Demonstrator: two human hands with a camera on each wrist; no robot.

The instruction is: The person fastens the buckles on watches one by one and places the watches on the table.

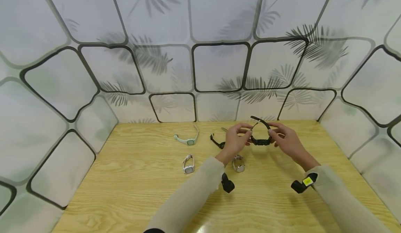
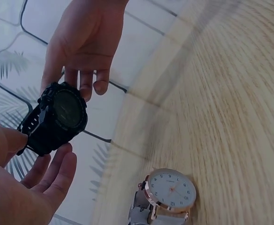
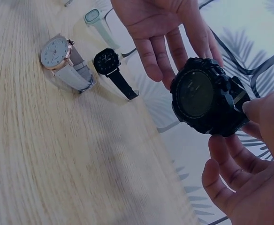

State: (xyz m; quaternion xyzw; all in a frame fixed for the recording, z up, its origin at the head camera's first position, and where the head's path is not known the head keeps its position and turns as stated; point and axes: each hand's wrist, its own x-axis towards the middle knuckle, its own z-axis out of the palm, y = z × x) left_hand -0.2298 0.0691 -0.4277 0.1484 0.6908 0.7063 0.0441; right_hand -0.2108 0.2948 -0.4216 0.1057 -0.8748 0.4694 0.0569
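Note:
A chunky black digital wristwatch (image 1: 261, 142) is held up above the table, between both hands, its strap unfastened and curving upward. My left hand (image 1: 235, 139) pinches one side of it, and my right hand (image 1: 285, 141) pinches the other. In the left wrist view the dark face of the black wristwatch (image 2: 69, 110) tilts toward the camera. Seen from the right wrist, thumb and fingers of my right hand (image 3: 254, 173) grip the strap end. Below my left forearm lies a rose-gold watch (image 2: 172, 190) with a white dial and pale strap.
Left of the hands, a mint-green watch (image 1: 190, 142) lies with its strap spread, and a white watch (image 1: 188, 169) sits nearer. A small black watch (image 3: 106, 62) is partly behind my left hand in the head view. Patterned fabric walls (image 1: 219, 69) surround the wooden table (image 1: 131, 184).

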